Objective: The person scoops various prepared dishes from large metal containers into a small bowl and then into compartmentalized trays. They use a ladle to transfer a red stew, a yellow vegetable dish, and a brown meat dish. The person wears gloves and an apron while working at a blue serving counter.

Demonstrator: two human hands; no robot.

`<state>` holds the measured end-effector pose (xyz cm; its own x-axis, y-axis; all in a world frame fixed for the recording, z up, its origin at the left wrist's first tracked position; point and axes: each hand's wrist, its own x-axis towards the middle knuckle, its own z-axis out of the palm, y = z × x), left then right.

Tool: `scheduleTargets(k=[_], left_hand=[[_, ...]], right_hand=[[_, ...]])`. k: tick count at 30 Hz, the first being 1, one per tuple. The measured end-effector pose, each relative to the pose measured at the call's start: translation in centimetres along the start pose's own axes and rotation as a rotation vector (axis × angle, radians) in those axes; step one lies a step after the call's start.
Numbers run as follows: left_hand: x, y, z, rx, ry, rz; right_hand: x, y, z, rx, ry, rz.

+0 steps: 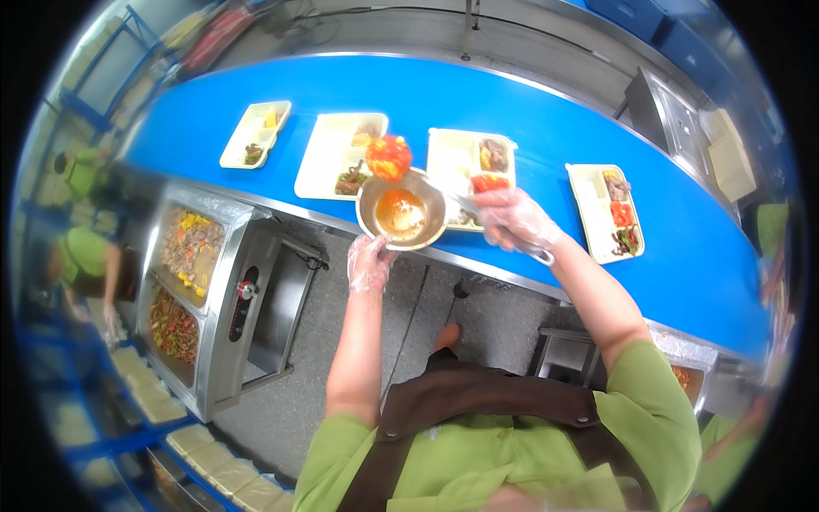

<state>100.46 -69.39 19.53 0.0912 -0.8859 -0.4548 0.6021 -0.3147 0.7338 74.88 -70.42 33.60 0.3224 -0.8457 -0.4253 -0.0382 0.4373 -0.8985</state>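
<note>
My left hand (369, 263), in a clear plastic glove, grips the near rim of a steel bowl (435, 208) with orange-red liquid in its bottom. In my gloved right hand (519, 221) is the metal handle of a ladle or serving spoon, its head heaped with red and yellow food (388, 157) above the bowl's far left edge. Behind the bowl, a cream compartment tray (323, 150) holds food in two small compartments. Another cream tray (448, 153), partly hidden by bowl and hand, has meat, red food and other food in its compartments.
More filled trays lie on the blue conveyor belt (537, 121), at left (246, 137) and right (585, 211). A steel food warmer (214, 320) with two full pans stands lower left. People in green are at both sides; cream containers (214, 464) line a blue rack.
</note>
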Motion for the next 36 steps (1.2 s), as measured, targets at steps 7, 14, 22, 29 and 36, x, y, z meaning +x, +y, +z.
scheduleTargets(k=[7, 14, 22, 29, 36], left_hand=[[-2.4, -2.8, -5.2, -0.164, 0.025, -0.118], [-4.2, -4.8, -8.2, -0.209, 0.040, -0.183], [-3.0, -3.9, -9.4, -0.214, -0.022, -0.167], [-2.0, -2.6, 0.0, 0.017, -0.185, -0.187], [-4.3, -11.1, 13.7, 0.212, -0.754, -0.394]], right_hand=[[12.2, 3.6, 4.2, -0.996, 0.068, -0.266], [13.4, 7.1, 4.9, -1.494, 0.064, -0.195], [11.7, 6.1, 6.2, -1.325, 0.155, -0.252], [1.0, 7.4, 1.7, 0.468, 0.204, -0.198], [-27.5, 11.0, -2.0, 0.587, 0.738, -0.330]])
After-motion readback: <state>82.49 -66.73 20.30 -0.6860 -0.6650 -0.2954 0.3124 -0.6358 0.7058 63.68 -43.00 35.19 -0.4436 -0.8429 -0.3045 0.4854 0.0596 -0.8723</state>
